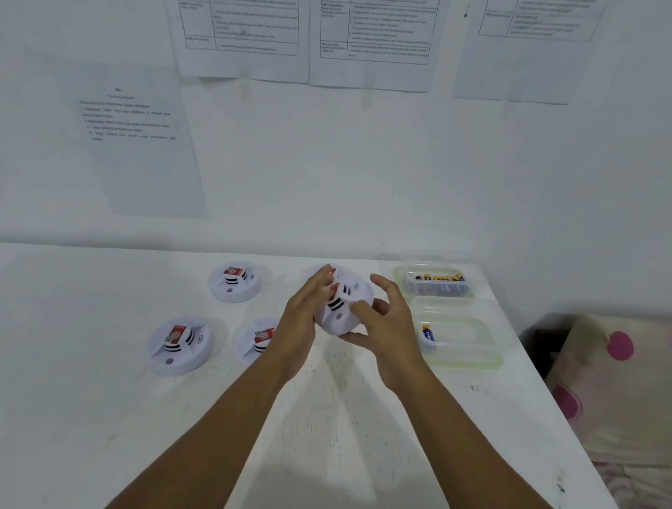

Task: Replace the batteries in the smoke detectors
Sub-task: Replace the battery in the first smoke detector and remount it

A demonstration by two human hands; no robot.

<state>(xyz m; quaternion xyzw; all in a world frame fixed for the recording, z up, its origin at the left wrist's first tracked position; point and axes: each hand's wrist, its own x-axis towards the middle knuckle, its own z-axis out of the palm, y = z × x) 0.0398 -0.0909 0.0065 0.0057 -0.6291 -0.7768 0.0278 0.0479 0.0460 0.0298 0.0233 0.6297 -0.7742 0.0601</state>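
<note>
Holding a white smoke detector [343, 308] tilted above the white table [80, 415], the right hand [387, 328] curls thumb and fingers round its 4 o'clock edge. The left hand [305, 311] lays fairly straight, blurred fingers against its 9 o'clock side. A hidden detector [330, 271] at 12 o'clock barely shows; the left wrist half covers a near detector [260, 338] at 8 o'clock. At 2 o'clock a clear tub [438, 290] holds batteries, their labels unreadable.
</note>
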